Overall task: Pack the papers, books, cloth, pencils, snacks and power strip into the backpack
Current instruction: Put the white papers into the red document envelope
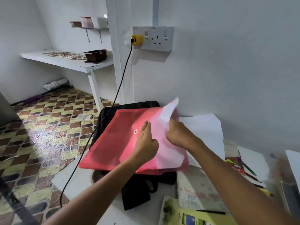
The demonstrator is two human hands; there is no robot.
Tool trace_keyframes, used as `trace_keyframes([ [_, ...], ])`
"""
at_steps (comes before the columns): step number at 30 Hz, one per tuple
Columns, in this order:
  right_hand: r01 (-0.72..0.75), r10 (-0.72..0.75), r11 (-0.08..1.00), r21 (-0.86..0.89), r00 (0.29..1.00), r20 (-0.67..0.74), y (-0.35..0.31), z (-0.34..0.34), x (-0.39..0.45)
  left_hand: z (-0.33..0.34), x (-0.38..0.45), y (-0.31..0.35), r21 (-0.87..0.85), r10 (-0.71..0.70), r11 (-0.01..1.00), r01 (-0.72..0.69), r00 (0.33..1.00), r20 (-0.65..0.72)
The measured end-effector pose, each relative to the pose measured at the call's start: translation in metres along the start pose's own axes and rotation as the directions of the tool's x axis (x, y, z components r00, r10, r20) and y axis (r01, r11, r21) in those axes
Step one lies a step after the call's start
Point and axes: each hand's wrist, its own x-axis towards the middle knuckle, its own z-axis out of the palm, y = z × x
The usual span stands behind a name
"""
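- My left hand (146, 140) lies flat w/ straight fingers on the red plastic folder (116, 140), pressing it down; it grips nothing.
- My right hand (177, 133) has fingers curled round the white papers (167, 120), feeding them into the folder's open right end; top corner of the sheet sticks up, bent.
- The folder rests on the black backpack (138, 189), which lies flat on the white table (78, 181); nothing looks packed yet.
- Risks, as I judge them:
  - sheet could crease or jam at the folder mouth if I push w/ that corner folded.
  - folder overhangs the backpack's left side, so easing off my left hand may let it slide toward the table edge.
  - the black cable (113, 101) from the yellow plug (137, 39) hangs just beside the folder; a snag could tug it.
- Counts: 1 folder, 1 backpack, 1 loose white sheet (203, 127) behind my right hand, approx 2 books (198, 192) at lower right, 1 pencil box (233, 161) w/ a few loose pencils (250, 169) — far right is blurred, so no exact no. there.
- Cloth, snacks, power strip: can't pick them out.
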Motion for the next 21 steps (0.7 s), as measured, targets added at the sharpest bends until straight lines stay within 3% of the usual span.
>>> trace_keyframes([
  [2, -0.006, 0.004, 0.999, -0.048, 0.999, -0.055, 0.009, 0.001, 0.002, 0.0, -0.002, -0.001, 0.006, 0.012, 1.0, -0.011, 1.0, -0.022],
  [3, 0.011, -0.011, 1.0, 0.012, 0.998, -0.058, 0.014, 0.004, 0.004, -0.001, -0.001, -0.001, 0.006, 0.01, 1.0, -0.01, 1.0, -0.017],
  [4, 0.018, -0.017, 0.988, 0.151, 1.0, -0.009, 0.015, 0.004, 0.003, -0.001, -0.001, -0.001, 0.009, 0.009, 1.0, -0.009, 1.0, -0.009],
  [6, -0.068, -0.003, 0.856, 0.512, 0.991, 0.136, 0.017, 0.006, 0.006, -0.002, -0.001, -0.001, 0.022, 0.017, 1.0, -0.017, 1.0, 0.0],
  [8, -0.159, 0.15, 0.771, 0.616, 0.986, 0.066, 0.022, 0.013, 0.016, -0.003, -0.002, -0.001, 0.043, 0.037, 0.998, -0.037, 0.999, 0.0],
  [10, -0.151, 0.232, 0.848, 0.508, 0.968, -0.1, 0.025, 0.021, 0.023, -0.004, -0.002, 0.001, 0.05, 0.056, 0.997, -0.057, 0.998, 0.01],
  [11, -0.142, 0.206, 0.865, 0.481, 0.975, -0.082, 0.023, 0.024, 0.024, -0.004, -0.002, 0.002, 0.055, 0.065, 0.996, -0.066, 0.998, 0.02],
  [14, -0.209, 0.139, 0.844, 0.494, 0.975, 0.174, 0.009, 0.029, 0.02, -0.004, -0.003, 0.004, 0.063, 0.072, 0.995, -0.075, 0.996, 0.051],
  [16, -0.205, 0.15, 0.887, 0.415, 0.976, 0.16, 0.005, 0.03, 0.025, -0.003, -0.002, 0.005, 0.057, 0.065, 0.996, -0.069, 0.996, 0.064],
  [18, -0.176, 0.174, 0.958, 0.225, 0.984, 0.031, 0.003, 0.027, 0.03, -0.005, -0.003, 0.006, 0.037, 0.061, 0.997, -0.064, 0.996, 0.066],
  [21, -0.213, 0.188, 0.919, 0.331, 0.976, 0.106, -0.003, 0.031, 0.03, -0.01, -0.001, 0.009, -0.008, 0.047, 0.999, -0.046, 0.997, 0.066],
])
